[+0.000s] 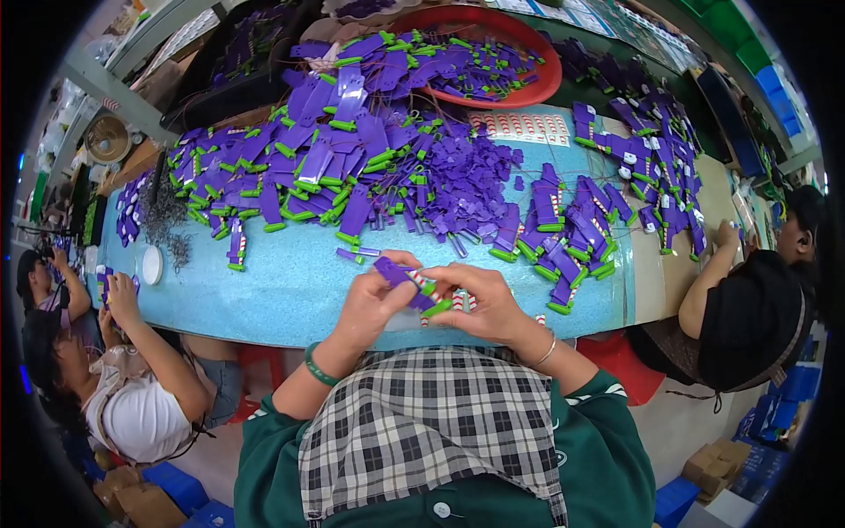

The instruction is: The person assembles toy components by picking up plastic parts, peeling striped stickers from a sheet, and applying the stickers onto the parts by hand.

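Observation:
In front of my apron, my left hand (371, 304) is closed around a flat purple plastic piece (393, 272) with a bright green end and a red-and-white striped sticker. The fingers of my right hand (489, 304) pinch at its green end, from the other side. Under my right fingers, a sheet with red-and-white striped stickers (463, 301) shows in part on the blue tabletop (290, 308). Just beyond my hands lies a large heap of similar purple-and-green pieces (317, 158), beside a mound of small purple parts (471, 180).
A red basin (541, 66) of purple-and-green pieces stands at the back. Stickered pieces (572, 233) lie right of the mound. A white round lid (152, 265) sits at the left, by dark tangled small parts (167, 220). People sit at both sides, a red stool (620, 365) nearby.

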A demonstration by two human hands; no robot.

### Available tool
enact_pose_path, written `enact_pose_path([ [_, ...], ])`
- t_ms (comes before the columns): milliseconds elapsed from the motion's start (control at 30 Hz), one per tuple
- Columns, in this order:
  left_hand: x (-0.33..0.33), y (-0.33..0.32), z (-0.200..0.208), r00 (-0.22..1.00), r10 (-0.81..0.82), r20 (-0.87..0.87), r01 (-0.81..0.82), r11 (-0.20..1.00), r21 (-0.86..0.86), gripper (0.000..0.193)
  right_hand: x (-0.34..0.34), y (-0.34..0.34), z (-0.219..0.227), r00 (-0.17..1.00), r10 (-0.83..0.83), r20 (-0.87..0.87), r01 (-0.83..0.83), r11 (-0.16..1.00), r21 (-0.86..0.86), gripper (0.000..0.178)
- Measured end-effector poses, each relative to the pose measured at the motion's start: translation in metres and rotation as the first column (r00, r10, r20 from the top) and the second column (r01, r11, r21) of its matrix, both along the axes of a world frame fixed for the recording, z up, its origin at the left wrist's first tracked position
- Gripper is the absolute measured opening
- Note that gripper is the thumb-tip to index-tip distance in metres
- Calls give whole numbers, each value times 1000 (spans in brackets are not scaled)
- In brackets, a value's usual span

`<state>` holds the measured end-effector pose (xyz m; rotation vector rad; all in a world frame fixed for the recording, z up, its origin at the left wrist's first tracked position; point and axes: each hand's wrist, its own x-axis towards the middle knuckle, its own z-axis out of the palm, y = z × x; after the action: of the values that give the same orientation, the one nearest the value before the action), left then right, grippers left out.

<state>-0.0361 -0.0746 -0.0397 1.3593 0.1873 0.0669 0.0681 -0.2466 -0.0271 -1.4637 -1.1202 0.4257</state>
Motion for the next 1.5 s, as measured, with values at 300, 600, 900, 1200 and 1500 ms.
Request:
enact_pose_path([
  [300, 2, 4, 54, 978, -132, 161, -47, 613, 788, 14, 11, 4, 16, 988, 87, 124, -78, 994, -74, 17],
  [600, -10, 46, 87, 808, 467, 359, -575, 493, 653, 7, 76, -15, -7, 523, -67, 850, 569, 770, -290, 14],
  [900, -1, 35, 49, 829, 426, 363, -473, 880, 46, 16, 74, -15, -7, 872, -256, 417, 405, 855, -322, 18],
  [1200, 23, -21, -8, 992, -110, -68, 122, 969, 217, 15, 20, -6, 5, 857, -126, -499, 95, 992, -88, 7],
  [1500, 18, -24, 5, 985, -171, 3, 139, 811, 568, 20, 2, -2, -9, 943, -285, -172, 262, 954, -148, 6],
])
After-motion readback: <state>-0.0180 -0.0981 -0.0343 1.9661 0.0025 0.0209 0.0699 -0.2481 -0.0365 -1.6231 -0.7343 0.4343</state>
